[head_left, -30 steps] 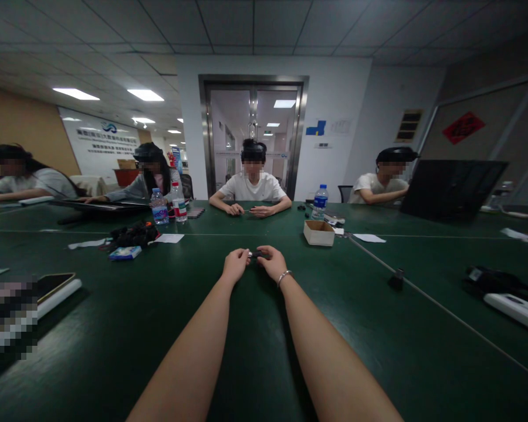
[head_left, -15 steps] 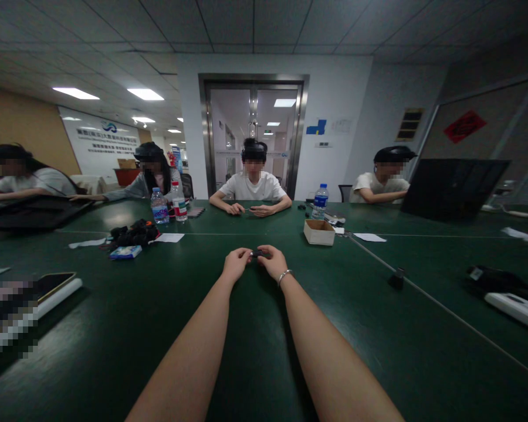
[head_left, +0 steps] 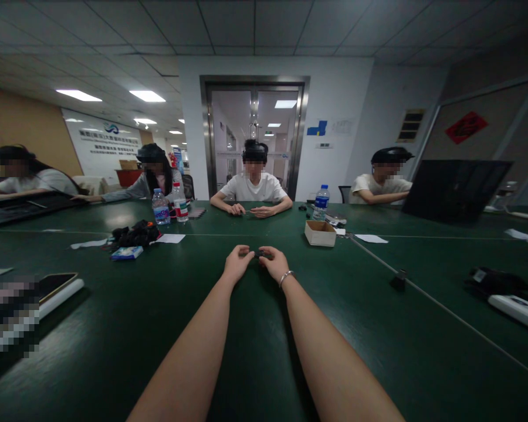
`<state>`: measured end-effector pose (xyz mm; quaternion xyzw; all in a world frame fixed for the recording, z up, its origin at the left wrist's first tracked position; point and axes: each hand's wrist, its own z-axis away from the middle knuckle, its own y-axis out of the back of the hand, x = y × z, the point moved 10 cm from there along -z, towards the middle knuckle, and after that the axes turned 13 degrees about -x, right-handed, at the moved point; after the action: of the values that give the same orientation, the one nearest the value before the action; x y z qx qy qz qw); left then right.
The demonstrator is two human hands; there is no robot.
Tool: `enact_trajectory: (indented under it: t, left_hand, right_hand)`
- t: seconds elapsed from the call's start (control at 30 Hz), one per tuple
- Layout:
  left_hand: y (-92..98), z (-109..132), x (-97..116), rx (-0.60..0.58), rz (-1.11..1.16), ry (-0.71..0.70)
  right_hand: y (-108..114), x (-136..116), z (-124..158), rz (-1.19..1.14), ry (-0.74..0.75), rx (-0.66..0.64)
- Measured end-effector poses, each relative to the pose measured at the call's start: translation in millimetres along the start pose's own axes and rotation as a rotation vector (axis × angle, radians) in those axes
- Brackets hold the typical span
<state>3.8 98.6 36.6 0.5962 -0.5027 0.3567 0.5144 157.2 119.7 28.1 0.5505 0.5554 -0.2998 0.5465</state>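
Both my arms stretch out over the dark green table [head_left: 264, 328]. My left hand [head_left: 237, 262] and my right hand [head_left: 274, 262] meet at the middle of the table, fingers curled and pinched on a small dark object [head_left: 259, 254] held between them. A thin bracelet sits on my right wrist. The object is too small to name.
A small cardboard box [head_left: 320, 233] stands beyond my right hand. Water bottles [head_left: 161, 207], a dark bundle [head_left: 134, 234] and papers lie at the left. An open laptop [head_left: 455, 189] stands at the right. Several people sit along the far edge. A phone [head_left: 55, 285] lies near left.
My hands stay together on the small object with only slight finger shifts. The person at far left has lowered a dark laptop flat.
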Motion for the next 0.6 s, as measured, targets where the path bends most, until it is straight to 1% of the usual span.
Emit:
enact_trajectory:
  t: [0.1,0.13,0.2,0.27,0.3,0.4,0.5,0.6]
  left_hand:
    - [-1.7,1.3,-7.7,-0.016,-0.057,0.107]
    - [-3.2,1.8,-5.7,-0.030,-0.078,0.099]
    - [-5.6,3.0,4.6,-0.046,-0.095,0.010]
    - [-5.7,4.7,12.8,-0.040,-0.060,-0.073]
    - [-4.9,5.3,13.7,-0.030,-0.030,-0.087]
    - [-2.6,4.4,10.2,-0.005,0.024,-0.067]
    - [-4.0,1.7,10.5,-0.027,0.038,-0.072]
    - [-5.9,0.0,11.6,-0.056,0.045,-0.089]
  right_hand:
    - [0.0,-0.3,0.7,0.004,-0.006,-0.004]
    - [0.1,-0.5,1.1,0.004,-0.007,-0.004]
    - [0.8,-1.3,2.2,-0.004,-0.011,0.004]
    - [0.5,-3.4,3.5,-0.014,-0.006,0.007]
    - [-0.4,-5.1,4.1,-0.014,0.001,0.001]
    - [-5.0,-11.0,4.9,-0.002,0.029,-0.032]
    - [-10.0,-13.0,4.3,-0.002,0.043,-0.070]
    - [-11.8,-11.0,3.6,0.024,0.033,-0.078]
